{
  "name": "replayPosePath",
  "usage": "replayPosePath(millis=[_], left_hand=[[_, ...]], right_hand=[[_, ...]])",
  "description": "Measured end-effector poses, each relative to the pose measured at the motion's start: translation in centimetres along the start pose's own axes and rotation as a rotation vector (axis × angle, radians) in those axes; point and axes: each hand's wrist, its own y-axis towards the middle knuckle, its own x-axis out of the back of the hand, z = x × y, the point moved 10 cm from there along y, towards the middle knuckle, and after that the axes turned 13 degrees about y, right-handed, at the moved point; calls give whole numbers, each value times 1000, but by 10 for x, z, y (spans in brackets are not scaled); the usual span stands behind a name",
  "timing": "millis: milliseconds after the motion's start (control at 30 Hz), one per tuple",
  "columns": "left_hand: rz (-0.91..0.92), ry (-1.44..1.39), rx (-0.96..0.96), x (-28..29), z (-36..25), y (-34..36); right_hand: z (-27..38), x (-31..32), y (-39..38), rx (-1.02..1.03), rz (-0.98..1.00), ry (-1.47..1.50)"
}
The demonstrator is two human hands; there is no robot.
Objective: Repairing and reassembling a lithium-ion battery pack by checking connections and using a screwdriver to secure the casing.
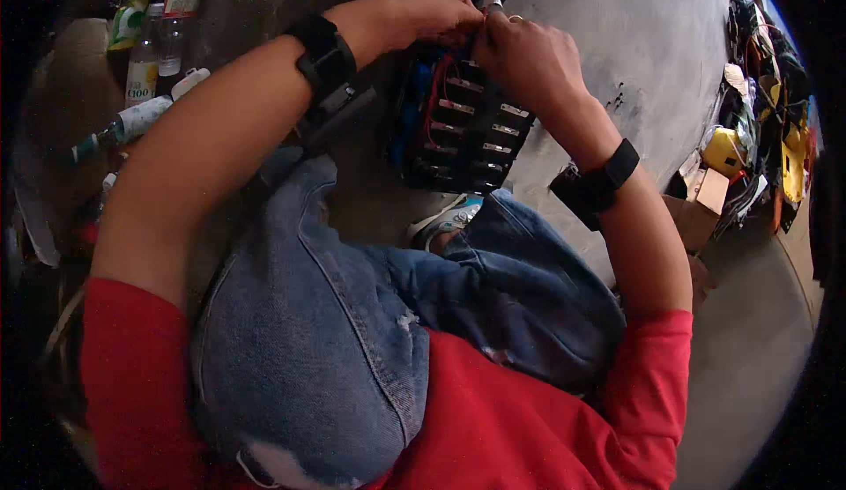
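Observation:
A black battery pack (471, 146) with rows of metal strips, blue cells along its left side and a red wire (436, 93) lies in front of my legs. My left hand (441, 14) is at the pack's top end, fingertips pinched together at a small spot by a red lead. Close beside it my right hand (529, 58) bends closed over the same spot, next to a small silvery-white piece (492, 2). What exactly the fingers of each hand grip is too small and hidden to make out. Both wrists wear black straps.
Plastic bottles (142, 76), packets and other items stand along the left. A pale grey floor (617, 23) stretches to the right, bordered by a pile of yellow and black items (731, 155) and a cardboard box (705, 190). My jeans-clad legs and a shoe are below the pack.

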Motion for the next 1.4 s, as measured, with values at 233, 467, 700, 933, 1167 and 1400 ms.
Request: replayPosePath(millis=[233, 467, 700, 933, 1167, 1400], left_hand=[[9, 59, 62, 3, 4, -6], [-54, 200, 121, 38, -18, -32], [-166, 184, 153, 89, -89, -76], [-270, 199, 93, 69, -185, -131], [-202, 252, 10, -10, -244, -182], [-81, 566, -22, -119, -201, -181]], right_hand=[[-1, -2, 2, 14, 31, 104], [-2, -11, 3, 66, 41, 24], [2, 4, 2, 130, -43, 83], [15, 3, 1, 280, -45, 2], [8, 1, -3, 213, -13, 47], [8, 3, -1, 290, -61, 50]])
